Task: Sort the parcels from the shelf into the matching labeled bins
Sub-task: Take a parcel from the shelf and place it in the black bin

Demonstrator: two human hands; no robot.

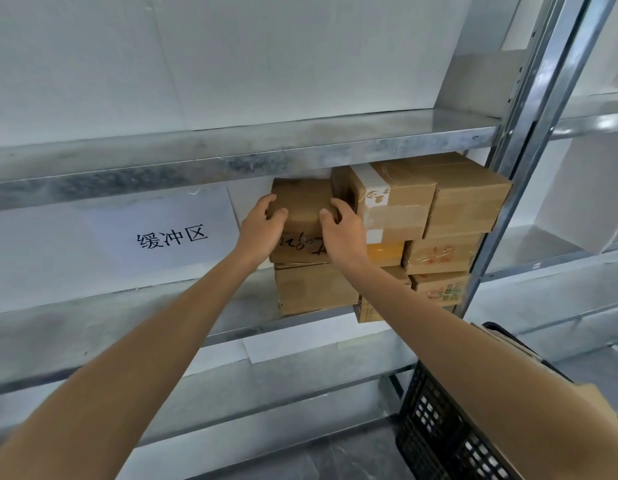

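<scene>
2 bare forearms reach up and away from me toward a metal shelf [162, 317]. At their far end, my left hand [262, 226] and right hand [342, 230] both grip 1 brown parcel [302, 202].

The parcel sits on top of the left column of a stack [439, 254] of cardboard boxes, close under the shelf board above. That tight gap is likely why I hold it by its front edge and sides, not from above. My left fingers curl over its front left corner. My right fingers hook round its right side, into the narrow slot between it and a taped box [394, 206] that touches it. A 2-handed side grip should let me slide it straight out without dragging the neighbours.

Black handwriting shows on the front below my hands. I can't read it, and I can't tell whether it belongs to this parcel or the box beneath.

A paper sign [172, 237] with 3 Chinese characters is fixed to the wall left of the stack.

Low on my right stands a black mesh crate [439, 410], partly hidden by my right arm, with flat cardboard in it. No label shows on it, so I judge the matching is not yet done.
</scene>
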